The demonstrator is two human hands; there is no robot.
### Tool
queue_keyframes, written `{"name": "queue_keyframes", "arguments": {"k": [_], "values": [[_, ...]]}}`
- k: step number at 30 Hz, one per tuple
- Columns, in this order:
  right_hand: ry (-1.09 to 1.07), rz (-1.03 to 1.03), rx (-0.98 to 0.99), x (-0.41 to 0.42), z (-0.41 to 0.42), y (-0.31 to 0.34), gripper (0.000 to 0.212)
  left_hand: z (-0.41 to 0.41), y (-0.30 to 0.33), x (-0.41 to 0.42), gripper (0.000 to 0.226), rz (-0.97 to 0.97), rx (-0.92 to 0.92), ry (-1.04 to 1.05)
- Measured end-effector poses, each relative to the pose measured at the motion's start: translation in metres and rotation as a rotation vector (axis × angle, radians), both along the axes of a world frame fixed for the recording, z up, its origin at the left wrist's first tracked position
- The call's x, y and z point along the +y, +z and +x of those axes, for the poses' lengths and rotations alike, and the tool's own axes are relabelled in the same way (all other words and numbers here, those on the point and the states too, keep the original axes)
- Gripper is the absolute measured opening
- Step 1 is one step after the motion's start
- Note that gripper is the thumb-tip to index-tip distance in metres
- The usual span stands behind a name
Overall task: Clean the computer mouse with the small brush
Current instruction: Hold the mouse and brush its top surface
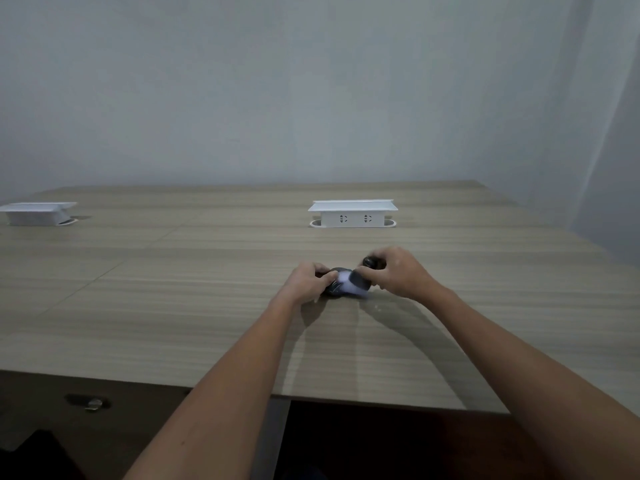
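Two hands meet mid-counter (173,306), wood-grain laminate. I see left hand (306,284) clamped round dark, rounded mouse (333,289), resting on counter. Right hand (398,271) pinches small brush (356,281), pale bristles blurred, on mouse top. White socket box (352,213) behind, well apart.

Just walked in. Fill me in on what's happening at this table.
A person is cleaning a computer mouse on a wooden table. The left hand steadies the dark mouse against the tabletop, while the right hand holds a small brush with a dark handle, its pale bristles pressed onto the mouse's top. The bristles look blurred, so brushing seems under way. Farther back, a white socket box stands up from the table, untouched.
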State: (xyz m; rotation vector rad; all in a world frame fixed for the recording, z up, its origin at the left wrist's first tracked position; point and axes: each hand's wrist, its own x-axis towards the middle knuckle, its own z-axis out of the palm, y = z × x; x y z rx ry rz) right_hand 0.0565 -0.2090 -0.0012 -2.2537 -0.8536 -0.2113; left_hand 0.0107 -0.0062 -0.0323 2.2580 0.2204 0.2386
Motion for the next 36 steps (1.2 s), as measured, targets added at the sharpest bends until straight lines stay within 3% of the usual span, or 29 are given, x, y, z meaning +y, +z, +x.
{"name": "queue_keyframes", "arguments": {"k": [3, 8, 13, 18, 22, 26, 31, 34, 36], "values": [[-0.124, -0.047, -0.073, -0.004, 0.007, -0.003, 0.022, 0.000, -0.001, -0.001, 0.029, -0.024, 0.005, 0.011], [0.034, 0.041, 0.090, -0.006, -0.001, 0.002, 0.020, 0.002, -0.002, 0.002, 0.029, -0.034, 0.007, 0.019], [-0.225, 0.106, -0.052, -0.008, 0.011, -0.008, 0.033, 0.004, -0.005, 0.003, 0.029, -0.049, 0.006, 0.017], [0.018, 0.107, 0.188, -0.004, -0.003, -0.001, 0.024, 0.008, -0.007, 0.007, 0.028, -0.058, 0.011, 0.013], [-0.196, 0.061, -0.034, -0.003, 0.006, -0.006, 0.026, 0.009, -0.009, 0.006, 0.030, -0.063, 0.007, 0.028], [0.019, 0.040, 0.134, -0.001, -0.006, 0.000, 0.023, 0.011, -0.008, 0.007, 0.031, -0.051, 0.016, 0.031], [-0.146, 0.002, -0.061, -0.002, 0.005, -0.003, 0.026, 0.011, -0.009, 0.007, 0.032, -0.054, 0.016, 0.039], [0.034, -0.015, 0.089, -0.002, -0.006, 0.003, 0.024, 0.012, -0.009, 0.007, 0.032, -0.051, 0.004, 0.040], [-0.002, -0.028, 0.085, -0.002, -0.002, 0.000, 0.022, 0.011, -0.009, 0.007, 0.032, -0.061, 0.002, 0.040]]}}
